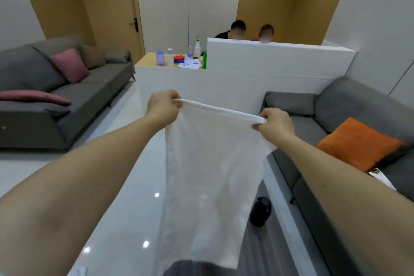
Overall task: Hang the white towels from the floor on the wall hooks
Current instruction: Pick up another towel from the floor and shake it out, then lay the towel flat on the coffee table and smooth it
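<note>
Left hand [162, 107] and right hand [274, 124] each pinch a top corner of the white towel [208, 175]; it hangs spread above the floor [125, 186]. No hooks visible; best keep the top edge taut and level until one is reached.

A white cloth towel [208, 170] hangs stretched between the left hand [162, 107] and right hand [274, 124], each pinching a top corner, before the white partition wall [280, 63].

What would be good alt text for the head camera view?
Both hands, left hand and right hand, pinch the top corners of a white towel held up and hanging down. Grey sofas flank a white counter.
</note>
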Tool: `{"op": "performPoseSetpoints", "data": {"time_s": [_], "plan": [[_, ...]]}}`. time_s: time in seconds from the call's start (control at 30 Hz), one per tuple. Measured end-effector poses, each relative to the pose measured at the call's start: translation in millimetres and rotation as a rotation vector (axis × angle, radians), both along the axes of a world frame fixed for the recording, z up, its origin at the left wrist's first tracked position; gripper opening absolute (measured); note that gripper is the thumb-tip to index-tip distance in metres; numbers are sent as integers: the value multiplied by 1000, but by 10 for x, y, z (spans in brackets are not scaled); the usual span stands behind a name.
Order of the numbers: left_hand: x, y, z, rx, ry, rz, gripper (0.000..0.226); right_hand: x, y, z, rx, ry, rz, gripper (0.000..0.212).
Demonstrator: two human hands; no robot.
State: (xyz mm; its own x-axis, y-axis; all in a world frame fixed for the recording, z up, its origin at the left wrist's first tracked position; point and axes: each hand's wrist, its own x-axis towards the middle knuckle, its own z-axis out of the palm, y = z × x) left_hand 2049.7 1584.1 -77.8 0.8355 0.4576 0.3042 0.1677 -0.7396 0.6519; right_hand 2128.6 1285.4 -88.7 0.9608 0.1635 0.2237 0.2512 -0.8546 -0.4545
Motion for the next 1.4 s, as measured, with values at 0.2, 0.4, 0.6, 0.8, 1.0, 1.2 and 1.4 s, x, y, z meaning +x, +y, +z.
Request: {"op": "performPoseSetpoints", "data": {"time_s": [0.2, 0.4, 0.6, 0.8, 1.0, 1.2, 1.4], "plan": [[58, -93, 547, 42, -198, 58, 13, 103, -35, 571, 40, -211, -2, 17], [-417, -335, 199, 31, -160, 51, 13, -354, -345, 262, -59, -146, 80, 16], [-1359, -775, -1090, 16, 41, 83, 18, -1092, -777, -1054, -213, 52, 132, 18], [-2596, -1421, -2514, 98, 359, 26, 21, -2170, -1401, -2507, -300, 212, 179, 30], [-3619, -1904, -3431, 135, 594, -66, 15, -3231, -1972, -3264, -394, 317, 213, 25], [-4211, -2250, -3844, 147, 765, -118, 13, -3839, -2305, -3675, -325, 566, 162, 22], [-4194, -2205, -3955, 158, 901, -159, 11, -3772, -2360, -3740, -364, 642, 141, 13]]}}
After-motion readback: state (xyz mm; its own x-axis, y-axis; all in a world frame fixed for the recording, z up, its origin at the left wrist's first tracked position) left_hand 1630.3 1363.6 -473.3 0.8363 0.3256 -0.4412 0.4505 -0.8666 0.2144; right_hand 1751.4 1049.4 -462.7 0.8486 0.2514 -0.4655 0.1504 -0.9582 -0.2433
